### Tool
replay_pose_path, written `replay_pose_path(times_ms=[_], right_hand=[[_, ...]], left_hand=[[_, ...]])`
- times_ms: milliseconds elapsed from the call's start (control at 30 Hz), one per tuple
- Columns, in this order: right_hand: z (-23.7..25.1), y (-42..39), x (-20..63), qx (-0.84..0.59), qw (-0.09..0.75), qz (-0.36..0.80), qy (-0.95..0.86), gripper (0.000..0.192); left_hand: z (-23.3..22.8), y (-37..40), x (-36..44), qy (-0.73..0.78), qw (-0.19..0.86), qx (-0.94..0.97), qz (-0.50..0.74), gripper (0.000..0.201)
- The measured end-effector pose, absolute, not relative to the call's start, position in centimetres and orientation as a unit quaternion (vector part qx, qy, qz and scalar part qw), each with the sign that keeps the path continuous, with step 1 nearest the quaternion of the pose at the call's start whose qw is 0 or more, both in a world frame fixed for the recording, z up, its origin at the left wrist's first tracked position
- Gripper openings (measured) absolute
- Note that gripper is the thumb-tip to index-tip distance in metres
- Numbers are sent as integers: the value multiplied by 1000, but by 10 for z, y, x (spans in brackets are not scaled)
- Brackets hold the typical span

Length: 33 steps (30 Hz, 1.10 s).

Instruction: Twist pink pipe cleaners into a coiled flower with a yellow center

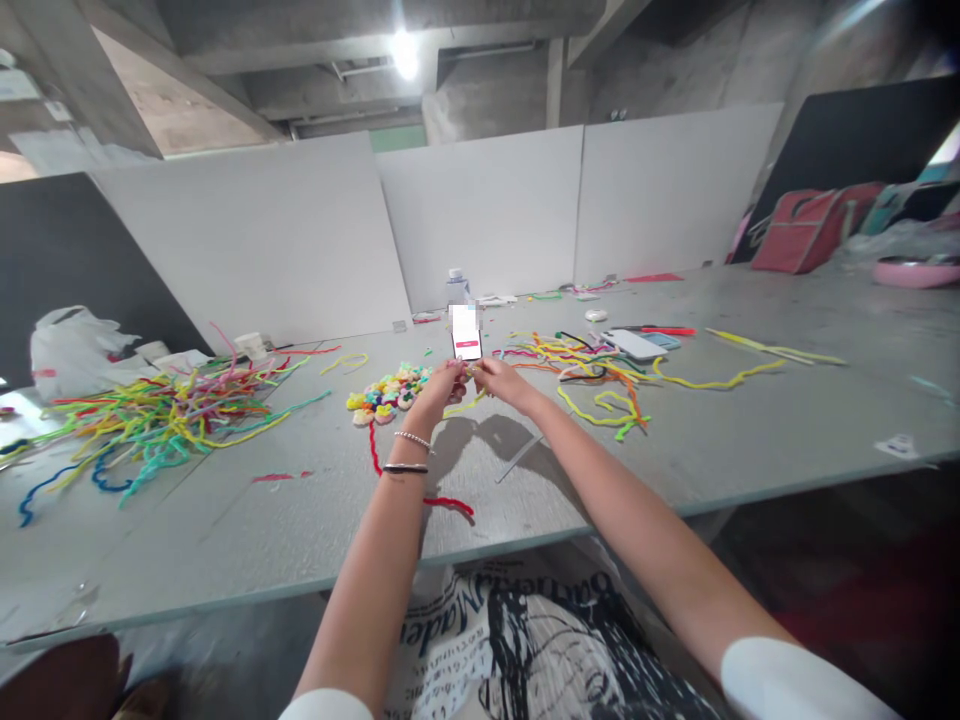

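My left hand (446,385) and my right hand (501,384) meet above the table, fingers pinched together. Between them is a yellow pipe cleaner (466,405), its loose end hanging below the fingers; its exact shape at the fingertips is too small to make out. Just beyond stands a phone (466,335) with a lit screen, in front of a clear bottle (456,285). To the left of my left hand lies a cluster of colourful fuzzy flower shapes (386,395). A red pipe cleaner (450,505) and a grey strip (517,460) lie nearer to me.
A big tangle of pipe cleaners (187,400) covers the left side, by a white plastic bag (79,350). More pipe cleaners (600,370) lie right, near another phone (634,345) and a white case (596,315). White panels (480,215) stand behind; a red bag (799,230) sits far right.
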State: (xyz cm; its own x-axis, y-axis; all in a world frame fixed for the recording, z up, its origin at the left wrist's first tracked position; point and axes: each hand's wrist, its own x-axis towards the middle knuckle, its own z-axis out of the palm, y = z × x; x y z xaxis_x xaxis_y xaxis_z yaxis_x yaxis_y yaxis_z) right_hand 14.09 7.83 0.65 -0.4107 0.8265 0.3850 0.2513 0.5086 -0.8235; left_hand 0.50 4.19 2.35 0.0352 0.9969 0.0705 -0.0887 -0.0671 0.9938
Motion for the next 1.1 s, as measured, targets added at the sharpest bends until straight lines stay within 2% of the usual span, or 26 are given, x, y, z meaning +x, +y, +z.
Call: replay_pose_path(times_ms=[100, 167, 367, 733, 933, 1100], right_hand=[[5, 74, 142, -346, 424, 222, -807, 16], [5, 71, 143, -327, 422, 170, -829, 20], [6, 70, 147, -305, 446, 121, -833, 21], [8, 72, 147, -310, 480, 135, -809, 33], [8, 71, 144, -337, 502, 170, -778, 35], [8, 74, 142, -333, 508, 248, -755, 32]], left_hand=[[27, 42, 2, 453, 541, 465, 535, 18], [29, 42, 0, 447, 550, 460, 536, 19], [29, 42, 1, 440, 562, 451, 536, 19], [28, 40, 6, 425, 526, 505, 537, 20], [27, 40, 14, 447, 413, 552, 570, 12], [25, 43, 20, 460, 359, 565, 583, 10]])
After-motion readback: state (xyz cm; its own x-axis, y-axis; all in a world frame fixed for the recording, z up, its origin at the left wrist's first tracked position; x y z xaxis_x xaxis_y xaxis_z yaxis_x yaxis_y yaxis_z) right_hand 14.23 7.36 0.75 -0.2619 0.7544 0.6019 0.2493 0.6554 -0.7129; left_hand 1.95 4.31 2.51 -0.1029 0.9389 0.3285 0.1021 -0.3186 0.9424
